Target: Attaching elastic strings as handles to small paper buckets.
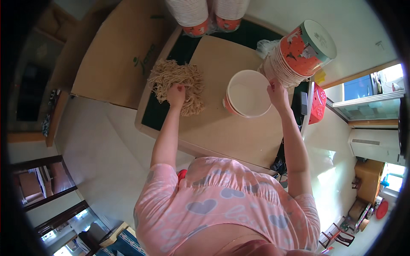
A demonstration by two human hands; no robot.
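Observation:
A tangled heap of beige cords (188,81) lies on the left part of the table. My left hand (176,94) rests in this heap with its fingers curled into the cords; how many strands it grips I cannot make out. Near the table's middle a white-lined paper bucket (247,94) with a red-orange outside is tilted, its open mouth facing me. My right hand (277,93) has hold of its right rim, fingers closed over the edge. The inside that I can see is plain white.
A nested stack of patterned paper buckets (307,49) lies at the right back. Two more stacks (196,19) stand at the far edge. A large cardboard box (115,55) is to the left of the table (218,132). Beyond its right edge is a red plastic stool (317,104).

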